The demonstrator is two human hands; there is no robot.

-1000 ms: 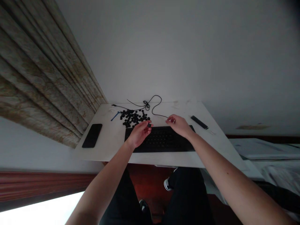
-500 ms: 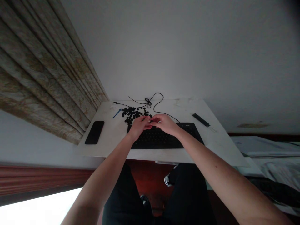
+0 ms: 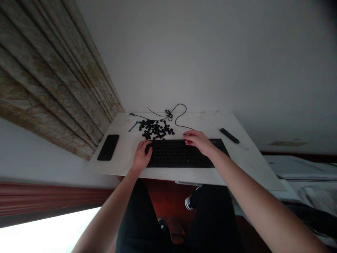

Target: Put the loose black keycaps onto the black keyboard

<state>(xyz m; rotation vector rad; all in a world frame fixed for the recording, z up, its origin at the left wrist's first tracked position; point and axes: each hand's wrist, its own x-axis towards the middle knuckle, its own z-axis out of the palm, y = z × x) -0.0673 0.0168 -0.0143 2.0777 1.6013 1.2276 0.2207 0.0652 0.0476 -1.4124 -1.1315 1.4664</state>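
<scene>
A black keyboard [image 3: 171, 154] lies along the front of the white table, many of its keycaps off. My left hand [image 3: 142, 154] is at its left end, thumb and fingers closed about the edge. Above the keyboard's upper right part is my right hand [image 3: 197, 140], fingers bent together in a pinch; whatever is between the tips is too small to make out. Behind the keyboard, loose black keycaps [image 3: 155, 129] are heaped on the table.
A black phone [image 3: 108, 147] lies at the left. Near the keycaps is a thin blue tool [image 3: 133, 126]. The keyboard's cable [image 3: 181, 114] loops along the back by the wall. At the right lies a long black bar [image 3: 229, 136]. Curtains [image 3: 58, 77] hang at the left.
My hands, together above the keyboard before, have parted. The left has gone left and down to the keyboard's edge; the right has shifted to the right. The view has moved slightly.
</scene>
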